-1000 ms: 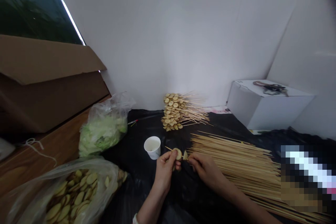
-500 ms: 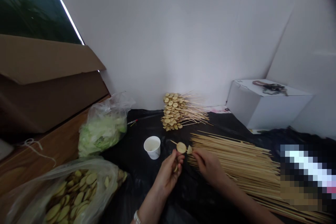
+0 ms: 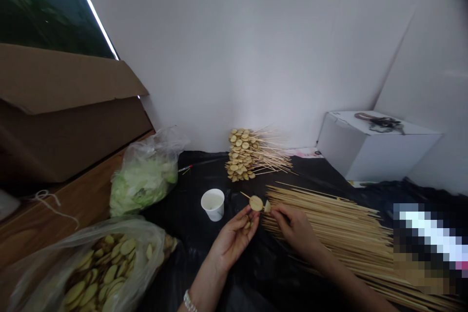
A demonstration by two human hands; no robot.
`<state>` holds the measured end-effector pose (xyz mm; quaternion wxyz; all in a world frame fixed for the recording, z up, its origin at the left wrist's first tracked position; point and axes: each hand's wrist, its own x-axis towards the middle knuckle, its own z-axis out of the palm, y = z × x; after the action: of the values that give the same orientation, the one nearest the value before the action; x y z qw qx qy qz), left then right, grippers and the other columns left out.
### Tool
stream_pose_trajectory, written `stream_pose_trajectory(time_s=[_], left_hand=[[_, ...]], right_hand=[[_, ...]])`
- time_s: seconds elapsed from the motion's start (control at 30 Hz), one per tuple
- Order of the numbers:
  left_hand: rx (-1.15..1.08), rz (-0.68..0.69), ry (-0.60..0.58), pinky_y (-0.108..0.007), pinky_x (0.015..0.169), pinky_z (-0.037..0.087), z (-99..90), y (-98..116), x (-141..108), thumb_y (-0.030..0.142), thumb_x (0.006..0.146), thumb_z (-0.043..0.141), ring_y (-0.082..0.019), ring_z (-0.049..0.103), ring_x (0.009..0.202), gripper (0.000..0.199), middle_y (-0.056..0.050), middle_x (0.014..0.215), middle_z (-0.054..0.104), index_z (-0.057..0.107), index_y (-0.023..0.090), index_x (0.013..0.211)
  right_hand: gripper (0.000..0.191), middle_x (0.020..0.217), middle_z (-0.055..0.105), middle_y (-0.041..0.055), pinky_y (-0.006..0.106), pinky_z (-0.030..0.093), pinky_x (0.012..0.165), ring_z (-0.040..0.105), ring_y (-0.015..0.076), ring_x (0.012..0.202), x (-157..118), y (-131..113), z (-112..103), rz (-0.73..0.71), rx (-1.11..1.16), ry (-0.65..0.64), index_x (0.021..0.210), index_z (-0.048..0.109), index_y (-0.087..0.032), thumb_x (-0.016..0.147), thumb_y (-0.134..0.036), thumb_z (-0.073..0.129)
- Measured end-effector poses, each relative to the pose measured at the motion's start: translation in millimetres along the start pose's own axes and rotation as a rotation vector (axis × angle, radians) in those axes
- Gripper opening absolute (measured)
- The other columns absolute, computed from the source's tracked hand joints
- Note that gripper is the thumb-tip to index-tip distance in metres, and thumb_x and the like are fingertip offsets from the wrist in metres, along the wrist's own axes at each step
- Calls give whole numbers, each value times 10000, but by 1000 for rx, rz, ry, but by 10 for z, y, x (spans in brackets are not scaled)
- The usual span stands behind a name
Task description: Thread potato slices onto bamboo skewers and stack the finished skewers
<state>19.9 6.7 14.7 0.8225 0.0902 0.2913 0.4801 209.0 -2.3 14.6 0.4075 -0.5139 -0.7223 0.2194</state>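
Observation:
My right hand (image 3: pixel 298 228) pinches a thin wooden skewer (image 3: pixel 245 195), whose bare tip points to the upper left. Two pale potato slices are threaded on it: a round one (image 3: pixel 256 203) facing me and another (image 3: pixel 267 206) turned edge-on beside the right fingertips. My left hand (image 3: pixel 234 236) is palm up, its fingers curled around more potato slices (image 3: pixel 248 224). Its fingertips are just below the round slice; whether they touch it I cannot tell. Both hands are above the black plastic sheet (image 3: pixel 197 248).
Loose skewers (image 3: pixel 329 224) lie in a wide pile at right. Behind are stacked potato skewers (image 3: pixel 241 153). Left of my hands stand a white paper cup (image 3: pixel 212 204), a bag of cut greens (image 3: pixel 146 180) and an open bag of potato slices (image 3: pixel 109 263). A white box (image 3: pixel 380 151) stands at back right.
Both hands and the skewer have shifted slightly right and up. The left fingers have opened a little around the slices they hold.

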Motion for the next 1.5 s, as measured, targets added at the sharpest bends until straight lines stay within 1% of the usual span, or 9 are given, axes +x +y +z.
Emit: stream_pose_trajectory(time_s=[0.27,0.4,0.63,0.8,0.97,1.1,1.2,1.4,1.5], left_hand=[[323,182,101,-176,567,520,-30,-62,0,135,841,611,-97,659,667,210,-132,1050,682,460,177,979],[450,266,70,-151,539,490,11,-46,-30,262,817,664,-76,630,649,249,-98,1019,689,472,192,959],[477,285,73,-105,437,398,16,16,-18,374,738,729,-30,530,534,315,-43,860,672,596,149,915],[461,309,90,-78,422,346,5,62,-14,331,653,803,-2,473,505,354,-36,813,660,634,124,887],[451,371,145,-90,430,340,40,92,-31,305,657,802,-22,496,513,362,-41,802,674,569,168,898],[420,350,153,-86,406,324,39,103,-28,302,678,787,-24,490,484,414,12,676,603,605,170,1025],[353,363,165,-81,420,365,6,109,-8,224,683,786,-27,515,508,456,9,699,599,611,168,1100],[130,285,211,-88,459,447,-13,126,24,55,734,703,-30,556,541,151,-8,753,607,639,111,859],[39,218,233,-99,424,435,9,154,12,82,776,665,-55,579,559,121,-9,765,613,628,138,877]], right_hand=[[282,657,607,4,261,372,616,536,156,635,76,47,-101,31,37,-53,728,611,-190,899,-345,448],[281,642,600,2,256,367,601,531,155,629,100,92,-125,12,18,-60,717,605,-191,892,-343,447],[293,633,583,-1,248,357,594,518,150,627,94,88,-126,2,16,-116,691,592,-192,896,-335,439],[295,641,587,0,253,346,607,520,150,634,83,84,-112,1,-11,-159,671,577,-190,899,-320,441],[298,635,578,0,252,337,604,512,149,630,77,78,-121,5,-27,-168,659,558,-189,900,-315,435],[293,627,566,-4,247,334,598,506,144,623,82,65,-137,-4,-29,-175,647,540,-190,897,-301,434],[280,629,572,-4,246,332,597,511,144,622,78,57,-141,-17,-46,-181,647,544,-190,891,-283,444],[281,646,593,4,249,341,606,522,147,629,69,42,-142,-29,-53,-182,669,569,-188,895,-281,432],[270,662,605,7,252,348,614,529,149,637,71,15,-163,-29,-57,-184,689,585,-186,892,-281,434]])
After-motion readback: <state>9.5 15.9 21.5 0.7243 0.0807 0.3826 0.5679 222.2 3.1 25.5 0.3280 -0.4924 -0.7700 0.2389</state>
